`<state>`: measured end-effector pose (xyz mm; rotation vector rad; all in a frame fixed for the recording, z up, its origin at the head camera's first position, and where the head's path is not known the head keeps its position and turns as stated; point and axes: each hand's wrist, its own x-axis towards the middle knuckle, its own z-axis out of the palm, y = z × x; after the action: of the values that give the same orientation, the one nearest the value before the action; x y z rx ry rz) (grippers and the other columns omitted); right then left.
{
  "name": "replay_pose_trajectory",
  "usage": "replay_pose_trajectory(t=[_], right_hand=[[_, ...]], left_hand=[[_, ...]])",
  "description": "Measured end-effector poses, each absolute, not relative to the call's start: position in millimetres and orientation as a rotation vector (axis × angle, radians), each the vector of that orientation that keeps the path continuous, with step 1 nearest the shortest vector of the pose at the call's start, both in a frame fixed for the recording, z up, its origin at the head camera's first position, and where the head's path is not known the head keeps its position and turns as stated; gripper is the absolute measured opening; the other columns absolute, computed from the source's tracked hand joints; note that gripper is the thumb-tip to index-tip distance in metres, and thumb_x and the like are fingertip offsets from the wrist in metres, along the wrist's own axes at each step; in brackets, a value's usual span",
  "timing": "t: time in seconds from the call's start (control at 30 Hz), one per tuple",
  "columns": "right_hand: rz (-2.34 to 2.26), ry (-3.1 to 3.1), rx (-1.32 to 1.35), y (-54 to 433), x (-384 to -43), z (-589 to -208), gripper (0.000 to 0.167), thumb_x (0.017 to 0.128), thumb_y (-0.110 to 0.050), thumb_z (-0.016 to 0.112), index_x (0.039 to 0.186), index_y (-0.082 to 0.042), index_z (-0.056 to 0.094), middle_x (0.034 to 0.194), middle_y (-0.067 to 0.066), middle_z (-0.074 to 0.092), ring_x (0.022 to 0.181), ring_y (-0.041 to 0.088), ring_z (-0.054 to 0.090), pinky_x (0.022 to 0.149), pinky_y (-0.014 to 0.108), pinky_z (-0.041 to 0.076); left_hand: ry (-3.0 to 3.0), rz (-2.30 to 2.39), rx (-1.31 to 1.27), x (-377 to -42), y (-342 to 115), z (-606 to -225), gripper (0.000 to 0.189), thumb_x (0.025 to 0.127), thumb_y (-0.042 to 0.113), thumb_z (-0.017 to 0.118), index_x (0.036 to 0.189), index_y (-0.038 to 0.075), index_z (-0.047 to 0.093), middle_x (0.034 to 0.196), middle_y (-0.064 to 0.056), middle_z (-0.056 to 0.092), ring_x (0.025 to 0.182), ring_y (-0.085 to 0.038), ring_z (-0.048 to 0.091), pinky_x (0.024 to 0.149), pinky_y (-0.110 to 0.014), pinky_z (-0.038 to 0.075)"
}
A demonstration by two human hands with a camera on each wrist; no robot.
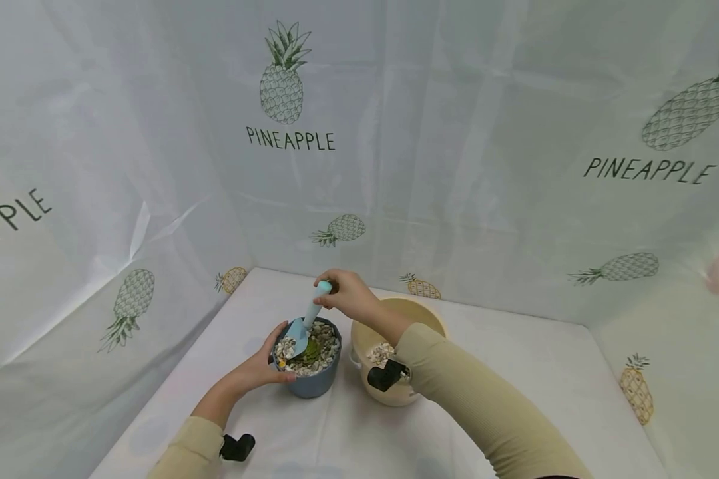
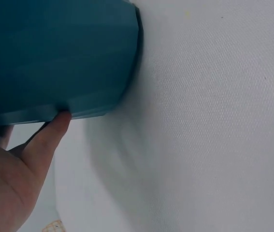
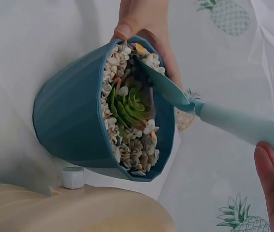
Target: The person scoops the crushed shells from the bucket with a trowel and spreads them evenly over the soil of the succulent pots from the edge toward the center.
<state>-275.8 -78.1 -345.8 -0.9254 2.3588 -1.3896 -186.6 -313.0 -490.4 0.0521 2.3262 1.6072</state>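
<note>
A blue flower pot [image 1: 311,384] stands on the white-covered table, filled with small pale pebbles [image 3: 137,152] round a green succulent [image 3: 128,105]. My left hand [image 1: 253,370] holds the pot from its left side, thumb at the near rim and fingers round the far side. Above it, my right hand [image 1: 352,294] grips the handle of a light blue hand trowel [image 3: 240,124]. The trowel's blade slants down into the pot, its tip among the pebbles beside the succulent. In the left wrist view a fingertip presses the wall of the pot [image 2: 54,58].
Close to the right of the pot stands a cream bucket [image 1: 395,396] with pebbles [image 1: 381,353] in it; my right forearm passes over it. Pineapple-printed white sheeting [image 1: 443,166] hangs behind and at the sides of the table [image 1: 515,359].
</note>
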Motion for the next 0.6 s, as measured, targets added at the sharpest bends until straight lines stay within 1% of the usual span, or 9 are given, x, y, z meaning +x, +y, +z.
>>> replay_pose_trajectory(t=[0.17,0.27,0.4,0.6], right_hand=[[-1.387,2.415,-0.888,-77.5,-275.9,-344.1,0.027,0.091,-0.010,0.071,0.116,-0.004,0.064,0.091,0.004,0.065,0.075,0.016,0.064,0.066,0.033,0.054],[-1.392,2.442,-0.865,-76.4,-276.0,-344.2,0.028,0.091,-0.011,0.071,0.116,-0.004,0.064,0.090,0.004,0.065,0.074,0.014,0.064,0.065,0.031,0.054],[-1.402,2.482,-0.829,-74.9,-276.7,-345.7,0.027,0.091,-0.011,0.071,0.116,-0.004,0.064,0.089,0.003,0.064,0.072,0.014,0.063,0.062,0.028,0.052],[-1.415,2.510,-0.790,-72.9,-277.5,-347.3,0.027,0.091,-0.011,0.071,0.116,-0.004,0.063,0.088,0.004,0.064,0.070,0.015,0.062,0.061,0.027,0.051]], left_hand=[[2.328,1.615,0.051,-187.2,-312.7,-490.0,0.119,0.077,0.021,0.085,0.158,0.027,-0.002,0.159,-0.023,-0.003,0.142,-0.052,-0.001,0.103,-0.075,0.013],[2.338,1.608,0.062,-187.6,-312.8,-489.9,0.119,0.077,0.021,0.085,0.158,0.027,-0.002,0.159,-0.024,-0.004,0.141,-0.052,-0.001,0.103,-0.075,0.014],[2.343,1.596,0.065,-187.6,-312.9,-490.2,0.119,0.077,0.024,0.085,0.158,0.027,-0.003,0.159,-0.023,-0.007,0.141,-0.053,-0.005,0.102,-0.075,0.012],[2.344,1.586,0.059,-187.4,-312.9,-491.6,0.120,0.076,0.025,0.086,0.158,0.027,-0.003,0.159,-0.023,-0.010,0.141,-0.053,-0.008,0.102,-0.076,0.010]])
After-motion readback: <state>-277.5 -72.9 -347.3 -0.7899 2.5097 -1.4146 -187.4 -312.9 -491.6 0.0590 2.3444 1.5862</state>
